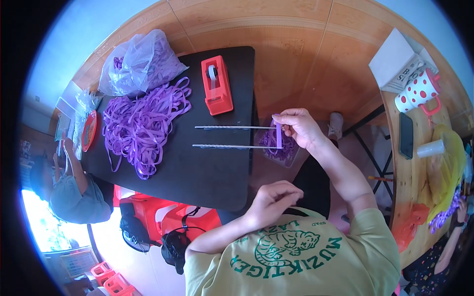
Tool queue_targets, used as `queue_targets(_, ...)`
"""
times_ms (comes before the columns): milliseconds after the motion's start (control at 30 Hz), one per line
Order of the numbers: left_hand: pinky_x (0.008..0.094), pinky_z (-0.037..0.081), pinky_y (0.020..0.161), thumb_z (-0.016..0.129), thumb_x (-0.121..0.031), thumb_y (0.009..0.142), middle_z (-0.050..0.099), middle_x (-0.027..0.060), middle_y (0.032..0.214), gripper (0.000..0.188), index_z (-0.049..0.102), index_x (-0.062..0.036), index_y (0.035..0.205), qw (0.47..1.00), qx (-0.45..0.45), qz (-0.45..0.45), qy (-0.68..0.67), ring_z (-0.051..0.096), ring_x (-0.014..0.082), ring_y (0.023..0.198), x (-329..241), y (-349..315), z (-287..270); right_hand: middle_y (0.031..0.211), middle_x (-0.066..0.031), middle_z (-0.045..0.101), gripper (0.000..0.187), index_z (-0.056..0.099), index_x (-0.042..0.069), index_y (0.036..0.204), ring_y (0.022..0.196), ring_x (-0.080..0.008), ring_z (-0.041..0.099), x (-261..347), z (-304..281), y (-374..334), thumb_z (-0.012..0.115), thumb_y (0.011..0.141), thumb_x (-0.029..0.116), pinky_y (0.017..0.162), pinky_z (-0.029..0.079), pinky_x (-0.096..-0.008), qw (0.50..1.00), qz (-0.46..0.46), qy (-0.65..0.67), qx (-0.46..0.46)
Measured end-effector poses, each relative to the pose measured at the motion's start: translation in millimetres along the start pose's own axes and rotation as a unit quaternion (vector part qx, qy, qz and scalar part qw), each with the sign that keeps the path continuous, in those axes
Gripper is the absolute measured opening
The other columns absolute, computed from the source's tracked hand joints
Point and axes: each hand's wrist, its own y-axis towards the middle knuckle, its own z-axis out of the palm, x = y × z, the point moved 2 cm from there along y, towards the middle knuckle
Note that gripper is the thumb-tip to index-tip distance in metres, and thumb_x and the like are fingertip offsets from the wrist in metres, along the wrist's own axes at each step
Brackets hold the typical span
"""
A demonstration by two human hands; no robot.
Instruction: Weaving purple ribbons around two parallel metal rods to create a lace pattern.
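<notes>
Ribbon strip (278, 137), purple, is at the right-hand ends of two parallel metal rods, far rod (234, 127) and near rod (229, 146), which reach past the right edge of the dark tabletop (212, 177). Key relation: the strip's long axis runs away from the wearer's body, roughly square to the rods, bridging the gap between their ends; from the right fingers it extends back toward the wearer, down to the near rod. Right hand (298, 127) is clearly the nearer one: thumb and fingertips are closed in a narrow pinch on the strip's far end, just beside the tip of the far rod. Left hand (271, 202) is well apart from the strip, in front of the chest, fingers bent inward; whether anything is held in them, I cannot tell. Appearance of the strip: flat, narrow, evenly coloured, fairly straight between the rods; from where I stand, single layer or loop cannot be made out. Below the overhang, a clear bin (289, 161) contains more purple pieces, so the outline is partly lost against them. Like-coloured ribbon pile (140, 123) lies tangled on the tabletop, left of the rods; red tape dispenser (217, 89) stands beyond the far rod.
</notes>
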Motion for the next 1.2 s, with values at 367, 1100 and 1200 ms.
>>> queue_targets(367,0.0301,0.045,0.088,0.055,0.001,0.088,0.052,0.013,0.12,0.032,0.056,0.0002,0.12,0.897,-0.368,0.226,0.091,0.056,0.0199,0.103,84,101,-44,0.063,0.0008,0.056,0.007,0.065,0.006,0.073,0.053,-0.0071,0.048,-31,-2,2,0.069,0.079,0.008,0.044,0.034,-0.0203,0.979,0.064,0.137,-0.136)
queue_targets(1100,0.0212,0.045,0.068,0.054,-0.004,0.092,0.065,0.0056,0.085,0.011,0.063,0.0011,0.095,0.948,-0.284,0.13,-0.066,0.058,0.0083,0.072,96,86,-37,0.069,-0.0026,0.057,0.009,0.064,0.001,0.087,0.057,-0.0151,0.054,-101,-27,-41,0.059,0.087,0.01,0.056,0.044,-0.0242,0.981,0.136,0.02,-0.136)
queue_targets(1200,0.0203,0.043,0.061,0.057,-0.008,0.091,0.066,0.0033,0.078,0.012,0.065,0.0006,0.093,0.949,-0.294,0.109,-0.028,0.055,0.0048,0.068,88,67,-26,0.073,-0.0043,0.06,0.01,0.065,0.003,0.087,0.064,-0.013,0.056,-111,-44,-54,0.068,0.08,0.009,0.052,0.039,-0.0252,0.919,-0.196,-0.257,-0.226)
